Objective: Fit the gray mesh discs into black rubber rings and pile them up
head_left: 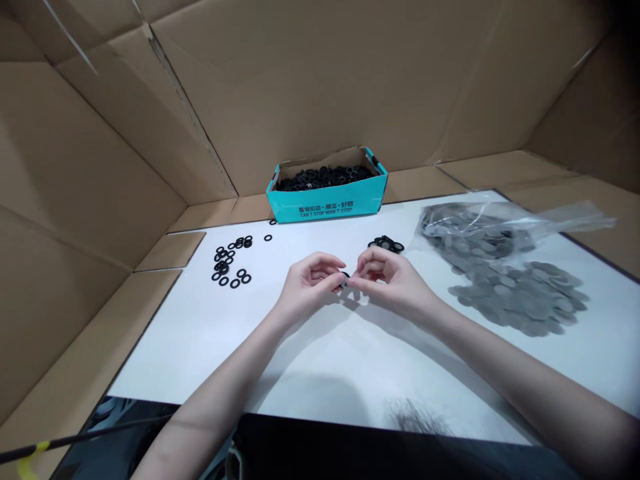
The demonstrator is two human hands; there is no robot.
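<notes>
While the left hand [307, 280] and the right hand [387, 277] met in front of the teal box [327, 203], their fingertips pinched one small black ring [345, 275] between them, just above the white table [320, 360]. Both hands were closed on that ring, and I could not tell if anything else was tucked in the fingers. The teal box was full of black rings to the top, so a lot looked left to do. Some loose black rings [231, 264] lay spread out in front of the box and off to its left, each a bit apart from the next. A little heap of black rings [387, 244] sat in front of the box's right corner, near the right hand. To the right of the box, a big pile of gray discs [520, 300] spilled out of a clear bag [500, 227], so it seemed only a small part was done. Between the box and the hands the table was bare, with good room to move. Cardboard walls [100, 167] stood close behind the box and on both sides of it, and the table's dark edge ran on the side far from the box, under the arms.
</notes>
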